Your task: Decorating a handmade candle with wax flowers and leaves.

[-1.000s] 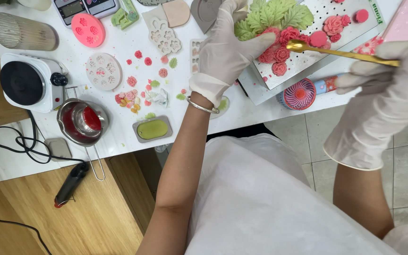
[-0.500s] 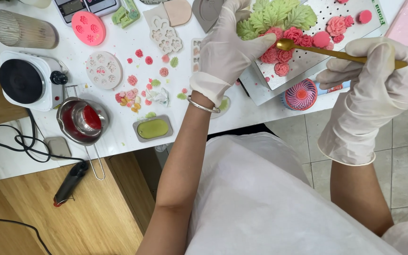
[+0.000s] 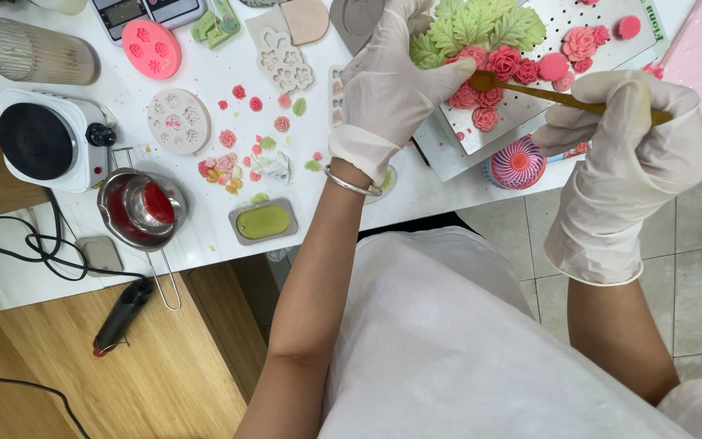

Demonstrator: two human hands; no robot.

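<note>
We take the gold spoon (image 3: 566, 97) as our landmark. Its long axis runs from upper left to lower right across the white perforated board (image 3: 530, 102), bowl end at the cluster of red wax roses (image 3: 489, 77), handle end buried in our right hand (image 3: 623, 134). That gloved hand is clenched round the handle, so the bowl lies up and to the left of the grip, and the rose cluster sits right at the bowl's tip.

Our left hand (image 3: 392, 77), also gloved, is the nearer one to the bowl: its fingers curl against the board's left edge, with one fingertip (image 3: 461, 69) almost touching the bowl. It is pressed on the board and the green wax leaves (image 3: 473, 28) above the bowl; we cannot tell whether it pinches anything.

Below the spoon's shaft a small pink fan (image 3: 517, 161) lies on the white counter (image 3: 205, 236). Far to the left of the spoon are scattered rose pieces, a round grey flower mould (image 3: 179, 122) and a pink one (image 3: 151, 49). Farther left still are a steel melting pot (image 3: 141, 210) holding red wax, a small hot plate (image 3: 46, 140), and a tray of green wax (image 3: 262, 221).
</note>
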